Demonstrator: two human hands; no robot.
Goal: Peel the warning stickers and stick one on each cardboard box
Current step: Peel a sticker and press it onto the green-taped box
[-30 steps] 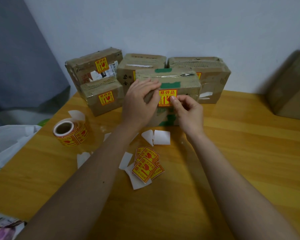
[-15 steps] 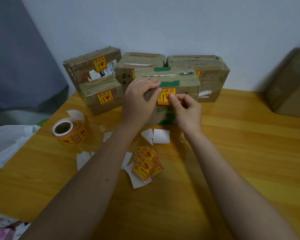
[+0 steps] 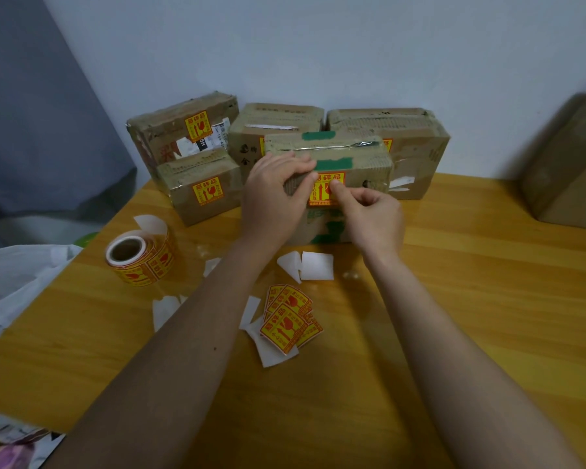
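Observation:
A cardboard box with green tape point(image 3: 366, 164) stands nearest me on the wooden table. A yellow-and-red warning sticker point(image 3: 322, 191) lies on its front face. My left hand point(image 3: 274, 198) grips the box's left end, fingers over the top edge. My right hand point(image 3: 369, 214) is curled, its thumb pressing on the sticker. Behind stand several more boxes: a small one point(image 3: 203, 191) and a tilted one point(image 3: 180, 130) on the left, each with a sticker, and two at the back point(image 3: 274, 123) point(image 3: 416, 147) whose stickers are mostly hidden.
A sticker roll point(image 3: 139, 257) lies at the left. A pile of loose stickers point(image 3: 288, 321) and white backing scraps point(image 3: 315, 265) lie between my arms. A white plastic bag point(image 3: 17, 272) hangs over the left edge. A large brown box point(image 3: 569, 174) stands at the far right.
My right thumb has slid a little across the sticker on the front box. My left hand keeps its hold on the box.

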